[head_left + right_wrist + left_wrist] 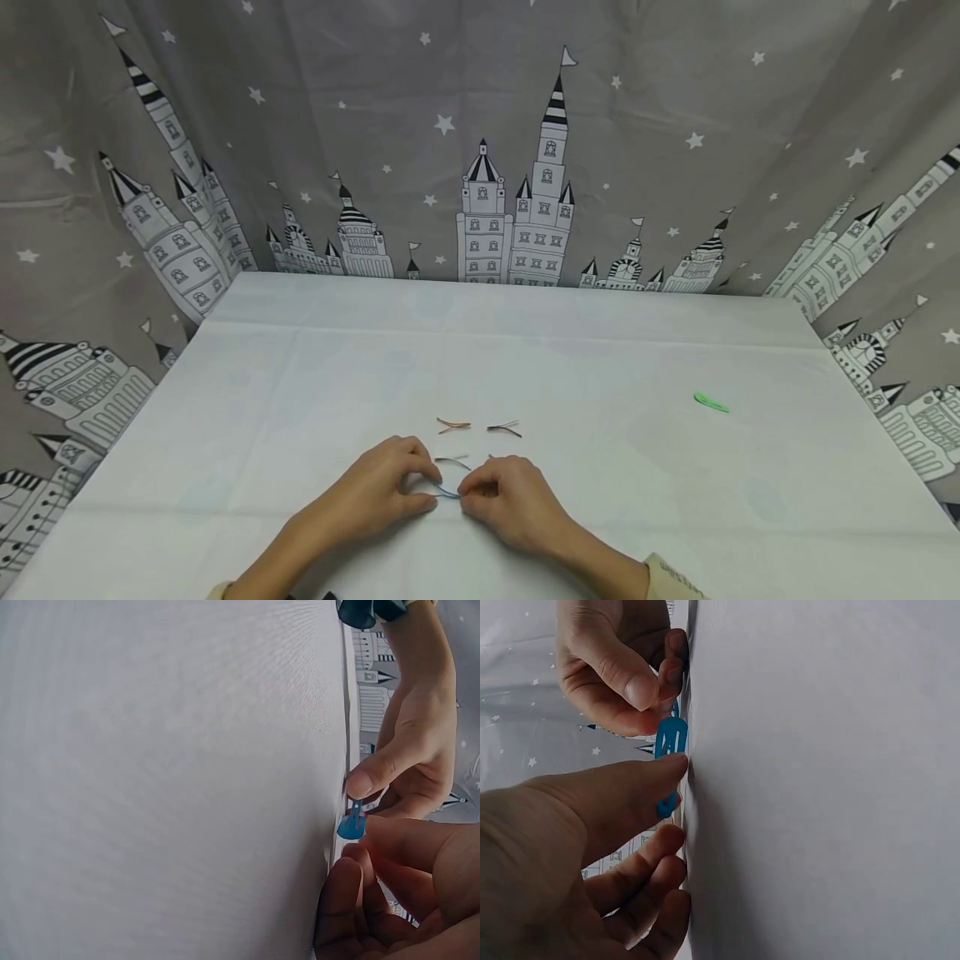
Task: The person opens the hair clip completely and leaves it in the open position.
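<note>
A blue snap hair clip (447, 493) is between my two hands, low over the white table. My left hand (382, 487) holds its left end between thumb and forefinger. At the other end, my right hand (517, 500) pinches the clip with thumb and fingertips. In the left wrist view the left thumb crosses in front of the blue clip (671, 733), hiding its middle. The right wrist view shows the clip's rounded end (350, 827) at the right fingertips. Just beyond the hands lies a greyish clip (453, 462).
Farther back on the white table (600, 375) lie an orange clip (453, 426) and a dark brown clip (505, 428), both with splayed legs. A green clip (711, 402) lies apart at the right. A grey castle-print curtain (420, 108) hangs behind.
</note>
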### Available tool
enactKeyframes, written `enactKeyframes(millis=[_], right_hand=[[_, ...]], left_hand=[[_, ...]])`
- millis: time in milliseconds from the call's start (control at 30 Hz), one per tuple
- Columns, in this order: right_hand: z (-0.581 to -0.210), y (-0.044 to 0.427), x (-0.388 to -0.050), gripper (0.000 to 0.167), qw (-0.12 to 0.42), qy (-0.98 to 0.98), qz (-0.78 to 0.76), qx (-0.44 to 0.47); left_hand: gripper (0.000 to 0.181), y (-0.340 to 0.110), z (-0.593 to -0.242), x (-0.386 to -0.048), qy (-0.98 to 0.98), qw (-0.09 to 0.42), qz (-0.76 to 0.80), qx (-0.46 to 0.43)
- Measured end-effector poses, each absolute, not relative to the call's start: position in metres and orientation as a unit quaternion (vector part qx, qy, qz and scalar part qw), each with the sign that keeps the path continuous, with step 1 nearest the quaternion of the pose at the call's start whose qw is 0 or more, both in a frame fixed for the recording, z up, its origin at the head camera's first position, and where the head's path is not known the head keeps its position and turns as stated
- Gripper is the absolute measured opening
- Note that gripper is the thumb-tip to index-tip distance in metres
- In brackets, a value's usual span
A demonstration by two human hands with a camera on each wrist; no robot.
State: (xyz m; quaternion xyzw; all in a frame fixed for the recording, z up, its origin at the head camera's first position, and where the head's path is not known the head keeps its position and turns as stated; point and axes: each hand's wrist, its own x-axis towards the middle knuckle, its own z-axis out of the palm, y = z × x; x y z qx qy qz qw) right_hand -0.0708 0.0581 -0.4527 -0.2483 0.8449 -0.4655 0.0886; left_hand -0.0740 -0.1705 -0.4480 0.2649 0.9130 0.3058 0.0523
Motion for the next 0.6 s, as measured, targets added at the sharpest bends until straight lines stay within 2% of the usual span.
enactKeyframes(millis=[600], right_hand=[[-0.4537, 0.0584, -0.0703, 0.008, 0.096, 0.843, -0.473, -0.238]], left_hand=[[0.022, -0.1691, -0.4491, -0.0721, 0.917, 0.061, 0.309, 0.245]])
